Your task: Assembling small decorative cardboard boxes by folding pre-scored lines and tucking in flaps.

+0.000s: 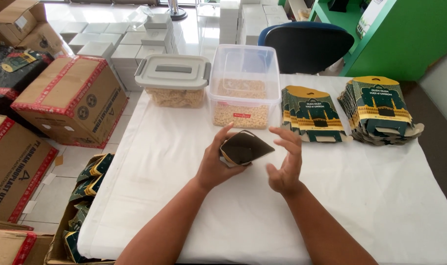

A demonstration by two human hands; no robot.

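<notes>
My left hand (214, 164) grips a small dark green and gold cardboard box (244, 147), held open with its dark inside facing me, above the white-covered table (159, 162). Just right of the box hovers my right hand (285, 164), fingers spread and curled, holding nothing and not quite touching the box. Two stacks of flat green and gold box blanks lie at the far right of the table, one stack (314, 114) nearer the middle and another (380, 110) further right.
An open clear tub of pale round kernels (243, 91) stands behind my hands, a lidded grey-topped tub (174, 81) to its left. A blue chair (306, 46) sits behind the table. Brown cartons (71, 98) and a floor box of folded packs (86, 196) are left.
</notes>
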